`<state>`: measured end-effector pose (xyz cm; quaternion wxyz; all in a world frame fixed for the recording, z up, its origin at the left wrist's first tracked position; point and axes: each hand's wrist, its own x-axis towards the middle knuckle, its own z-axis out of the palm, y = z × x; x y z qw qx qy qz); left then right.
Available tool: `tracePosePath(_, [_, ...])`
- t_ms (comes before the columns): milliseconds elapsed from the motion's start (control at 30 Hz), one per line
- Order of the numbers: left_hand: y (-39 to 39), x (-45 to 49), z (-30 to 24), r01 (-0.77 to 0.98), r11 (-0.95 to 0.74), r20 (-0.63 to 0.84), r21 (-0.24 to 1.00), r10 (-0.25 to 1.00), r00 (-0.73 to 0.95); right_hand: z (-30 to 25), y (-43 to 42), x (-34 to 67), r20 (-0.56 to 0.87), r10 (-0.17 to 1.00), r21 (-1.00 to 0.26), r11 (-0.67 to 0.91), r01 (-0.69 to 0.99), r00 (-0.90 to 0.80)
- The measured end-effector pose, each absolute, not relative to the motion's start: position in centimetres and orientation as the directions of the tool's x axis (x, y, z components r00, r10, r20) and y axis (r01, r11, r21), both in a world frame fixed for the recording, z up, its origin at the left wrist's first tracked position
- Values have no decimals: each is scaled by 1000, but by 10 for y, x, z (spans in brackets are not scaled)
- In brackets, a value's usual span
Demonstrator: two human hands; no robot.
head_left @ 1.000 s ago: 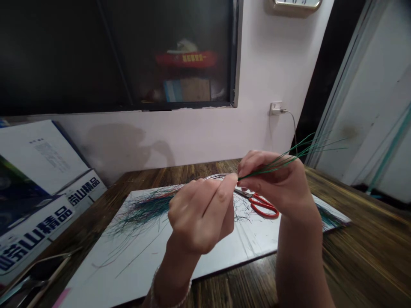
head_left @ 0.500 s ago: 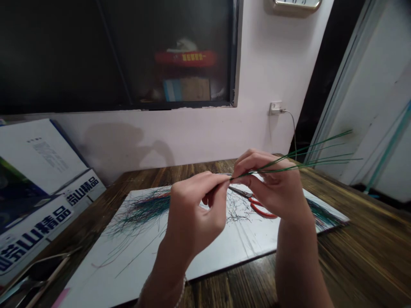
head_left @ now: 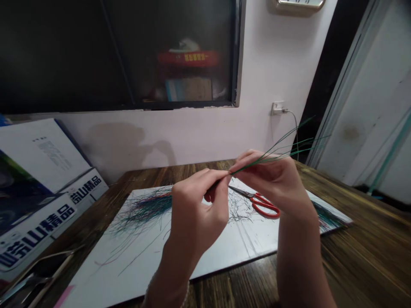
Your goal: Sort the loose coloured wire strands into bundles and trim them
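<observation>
Both hands are raised above a white board (head_left: 135, 265) on a wooden table (head_left: 359, 239). My right hand (head_left: 272, 179) pinches a small bundle of thin green strands (head_left: 282, 147) that fan out up and to the right. My left hand (head_left: 199, 205) is closed, thumb and forefinger pinching the near end of the same bundle where the two hands meet. Red-handled scissors (head_left: 261, 203) lie on the board just below my right hand. A loose heap of green and reddish strands (head_left: 144, 209) lies on the board to the left.
Printed boxes with blue characters (head_left: 41, 214) lean at the left. A dark window (head_left: 128, 51) fills the wall behind. A wall socket with a cable (head_left: 278, 107) sits at the right. Metal tools (head_left: 35, 273) lie at the bottom-left corner. More strands (head_left: 324, 214) lie on the board's right end.
The fanned tips of the green strands have swung upward and closer in. My hands have stayed together, fingers shifting slightly at the pinch point.
</observation>
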<state>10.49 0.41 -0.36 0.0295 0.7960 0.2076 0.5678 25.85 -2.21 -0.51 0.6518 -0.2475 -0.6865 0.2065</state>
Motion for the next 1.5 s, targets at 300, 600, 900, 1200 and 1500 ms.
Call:
tracePosePath(300, [3, 107, -5, 451, -887, 935, 96, 236, 264, -5, -23, 256, 752, 659, -658, 751, 53, -14])
tracePosePath(600, [4, 104, -3, 360, -910, 899, 207, 322, 297, -6, -21, 256, 752, 658, -657, 753, 30, -36])
tracePosePath(900, [5, 103, -1, 326, -910, 870, 256, 363, 332, -5, -21, 254, 767, 640, -636, 768, 69, -44])
tracePosePath(1200, [4, 99, 0, 310, -914, 864, 262, 366, 346, -5, -24, 253, 790, 613, -599, 777, 195, -12])
tracePosePath(1500, [3, 98, 0, 269, -898, 825, 348, 430, 368, -6, -26, 250, 823, 568, -540, 791, 289, -18])
